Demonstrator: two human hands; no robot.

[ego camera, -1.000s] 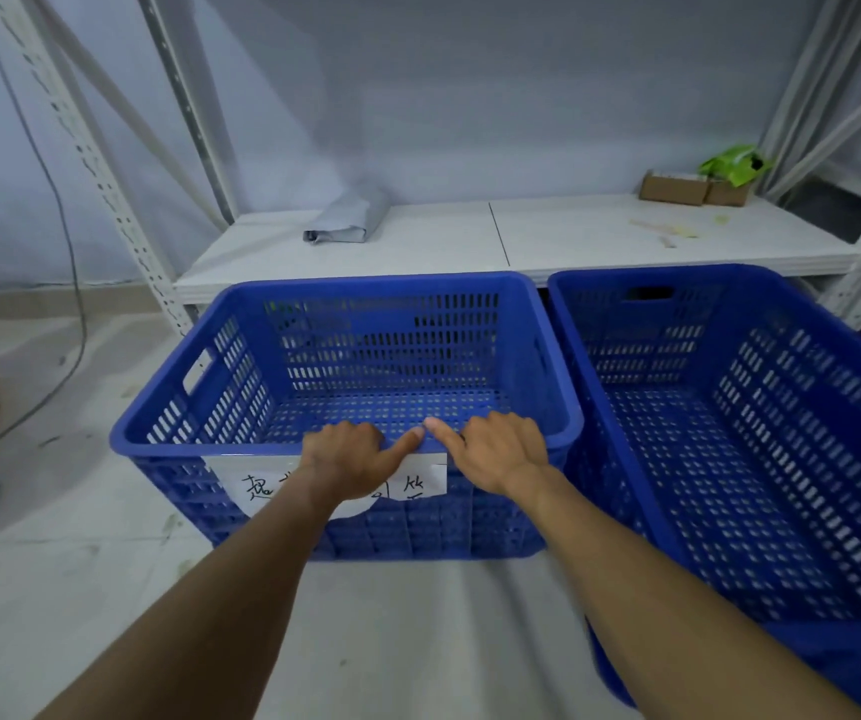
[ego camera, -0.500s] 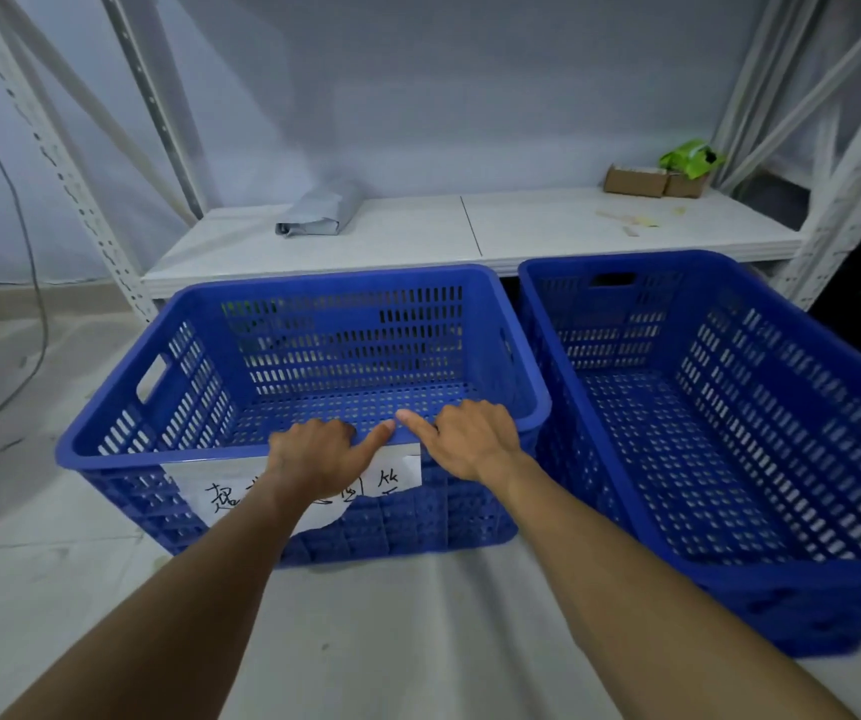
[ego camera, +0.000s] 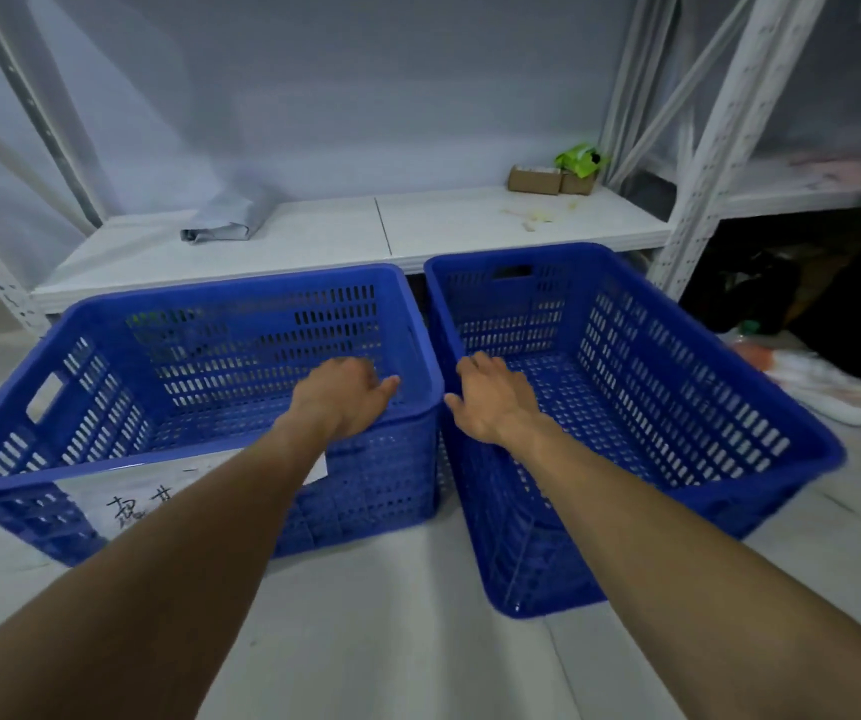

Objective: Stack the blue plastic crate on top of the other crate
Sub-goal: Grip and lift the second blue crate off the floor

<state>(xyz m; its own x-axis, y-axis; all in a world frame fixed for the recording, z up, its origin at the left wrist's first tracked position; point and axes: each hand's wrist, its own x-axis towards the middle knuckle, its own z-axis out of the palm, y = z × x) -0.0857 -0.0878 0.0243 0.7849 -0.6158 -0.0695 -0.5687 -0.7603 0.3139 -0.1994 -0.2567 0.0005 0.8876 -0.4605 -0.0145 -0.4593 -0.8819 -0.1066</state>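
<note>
A: Head view first. Where do the crates sit?

B: Two blue perforated crates stand side by side on the pale floor (ego camera: pixel 392 641), rims nearly touching along a narrow gap at 12 o'clock. The left crate (ego camera: pixel 168 356), at 10 o'clock, carries a white paper label (ego camera: pixel 132 496) on its near wall; the right crate (ego camera: pixel 677 407) lies at 2 o'clock. The floor before both is free.

A: And the hands?

B: The left hand (ego camera: pixel 340 394) hovers over the left crate's near right corner, fingers loosely curled, holding nothing. The right hand (ego camera: pixel 490 397) reaches over the right crate's left rim, fingers bent; whether it clasps that rim I cannot tell.

A: What differs from half a second ago?

B: Then both hands rested together on the labelled crate's near rim. Now they are spread apart, the right one across the gap.

A: Anything around?

B: A white low shelf (ego camera: pixel 418 226) runs just behind both crates, bearing a grey folded bag (ego camera: pixel 225 220), small cardboard boxes (ego camera: pixel 547 180) and a green packet (ego camera: pixel 580 159). A shelf upright (ego camera: pixel 698 179) stands at 1 o'clock, near the right crate's far corner.
</note>
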